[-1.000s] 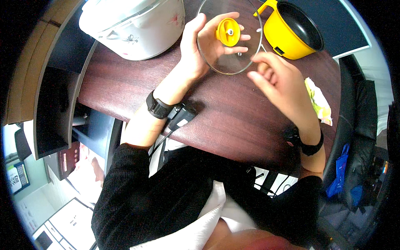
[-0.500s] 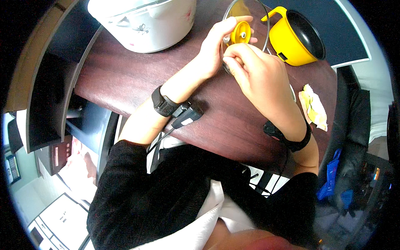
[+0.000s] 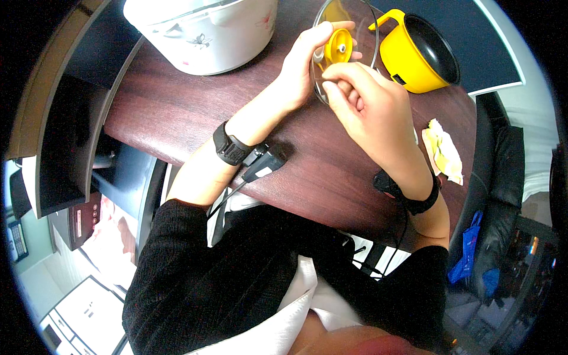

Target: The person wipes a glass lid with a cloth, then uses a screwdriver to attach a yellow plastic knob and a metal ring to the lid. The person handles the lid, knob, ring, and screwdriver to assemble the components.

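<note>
A clear round glass lid (image 3: 375, 50) with a dark rim is tilted up over the far part of the table. My left hand (image 3: 300, 66) grips it, with the thumb on the near side and fingertips showing beyond the yellow round knob (image 3: 339, 46). A small metal piece sits at the knob's centre. Just below the knob, my right hand (image 3: 374, 102) is closed in a pinch of thumb and forefinger, other fingers curled. Whatever lies between those fingertips is hidden. Right of the lid stands a yellow pot (image 3: 408, 64) with a black inside and a yellow handle.
A white pot (image 3: 222, 44) with a floral print stands at the far left of the brown table (image 3: 189, 118). Crumpled yellowish paper or cloth (image 3: 442, 152) lies near the right edge. A black device with a cable (image 3: 264, 165) rests by my left wrist.
My right thumb and forefinger have parted slightly from the curled fingers, and the wrist has turned a little. The lid and left hand have shifted slightly left.
</note>
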`<state>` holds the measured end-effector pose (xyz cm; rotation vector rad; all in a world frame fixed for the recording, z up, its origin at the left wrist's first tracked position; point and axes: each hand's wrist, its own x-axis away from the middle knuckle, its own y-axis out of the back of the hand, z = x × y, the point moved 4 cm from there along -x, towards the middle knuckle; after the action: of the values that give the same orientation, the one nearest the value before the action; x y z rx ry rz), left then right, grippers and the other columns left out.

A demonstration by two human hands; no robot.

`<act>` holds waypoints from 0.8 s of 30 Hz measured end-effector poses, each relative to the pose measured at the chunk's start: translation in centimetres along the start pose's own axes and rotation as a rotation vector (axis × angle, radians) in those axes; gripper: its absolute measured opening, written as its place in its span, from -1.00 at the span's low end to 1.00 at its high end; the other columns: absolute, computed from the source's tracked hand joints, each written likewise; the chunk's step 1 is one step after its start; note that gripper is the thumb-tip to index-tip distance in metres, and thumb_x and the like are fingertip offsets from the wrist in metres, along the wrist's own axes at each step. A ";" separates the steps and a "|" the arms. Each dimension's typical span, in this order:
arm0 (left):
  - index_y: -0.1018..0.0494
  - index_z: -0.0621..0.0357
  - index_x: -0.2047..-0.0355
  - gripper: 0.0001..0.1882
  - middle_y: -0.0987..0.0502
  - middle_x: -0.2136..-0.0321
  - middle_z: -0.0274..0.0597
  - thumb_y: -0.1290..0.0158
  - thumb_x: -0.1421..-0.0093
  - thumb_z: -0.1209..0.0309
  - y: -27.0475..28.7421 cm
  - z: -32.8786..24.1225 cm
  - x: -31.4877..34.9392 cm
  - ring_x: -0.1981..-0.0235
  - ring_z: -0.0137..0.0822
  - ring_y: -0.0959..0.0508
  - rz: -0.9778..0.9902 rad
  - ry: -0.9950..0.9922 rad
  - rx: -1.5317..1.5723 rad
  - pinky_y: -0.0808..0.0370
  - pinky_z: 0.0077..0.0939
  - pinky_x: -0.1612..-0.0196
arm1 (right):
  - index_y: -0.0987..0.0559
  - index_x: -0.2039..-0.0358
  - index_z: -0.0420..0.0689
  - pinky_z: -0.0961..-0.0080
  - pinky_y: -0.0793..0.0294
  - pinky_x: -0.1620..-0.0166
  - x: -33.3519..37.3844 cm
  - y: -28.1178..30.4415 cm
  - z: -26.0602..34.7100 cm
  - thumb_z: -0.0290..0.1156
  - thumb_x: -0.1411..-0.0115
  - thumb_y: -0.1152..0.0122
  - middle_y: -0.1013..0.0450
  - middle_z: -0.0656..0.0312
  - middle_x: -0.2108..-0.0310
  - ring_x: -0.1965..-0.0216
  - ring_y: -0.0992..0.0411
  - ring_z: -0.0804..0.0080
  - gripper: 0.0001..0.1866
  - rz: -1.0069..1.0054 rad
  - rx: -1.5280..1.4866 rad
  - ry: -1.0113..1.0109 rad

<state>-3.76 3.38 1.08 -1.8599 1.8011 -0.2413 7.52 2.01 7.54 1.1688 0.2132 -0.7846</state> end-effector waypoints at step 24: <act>-0.23 0.20 -0.19 -0.20 -0.42 0.04 0.02 0.40 -0.24 -0.22 0.3 0.7 0.1 -0.03 -0.07 -0.46 -0.029 0.010 -0.015 -0.34 -0.18 -0.13 | -0.43 0.53 -0.07 0.40 -0.41 0.55 -0.5 -0.4 -0.7 -0.45 0.10 -0.27 -0.39 0.21 0.62 0.62 -0.44 0.25 -0.84 -0.090 -0.010 -0.010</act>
<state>-3.69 3.46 0.29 -1.8996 1.7880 -0.2484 7.06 2.76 7.28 1.1524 0.2625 -0.8669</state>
